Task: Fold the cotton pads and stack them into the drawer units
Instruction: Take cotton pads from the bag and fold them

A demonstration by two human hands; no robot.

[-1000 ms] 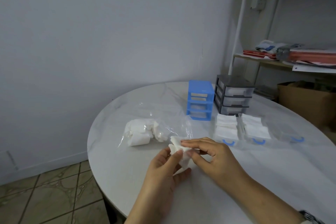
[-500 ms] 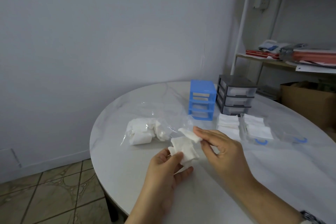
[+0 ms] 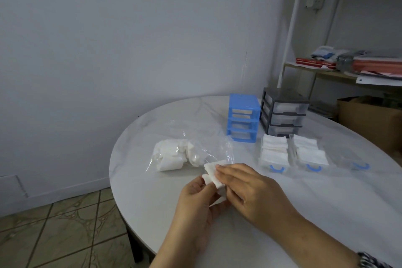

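- One cotton pad (image 3: 212,175) is held just above the counter (image 3: 282,213), on the near-left side of the blue drawer unit (image 3: 243,118), close to the counter's near edge.
- Left hand (image 3: 201,200): thumb and fingers (image 3: 210,188) are curled round the pad's lower part; pad is gripped from below/left.
- Right hand (image 3: 250,189): fingertips are laid on the pad's upper face w/ fingers nearly straight, pressed flat rather than pinched; whether the thumb is under the pad cannot be told.
- Key relation: pad lies between the two hands, its long axis running roughly from near-right up to far-left; free far end sticks out beyond the right fingertips, towards the blue unit. Right hand is nearer that end, so the fold is prob. driven by it while the left is used as anchor.
- Step is judged as mid-fold; pad not yet flat or squared.
- Plastic bag (image 3: 191,152) w/ unfolded pads is seen left of the blue unit, nearer the viewer.
- Three clear drawers, pulled out, are set in front of the blue unit's right side: first drawer (image 3: 274,152) and second drawer (image 3: 310,152) are stacked w/ folded pads; third drawer (image 3: 354,159) looks empty.
- Grey drawer unit (image 3: 283,113) is stood just right of the blue one, drawers in.
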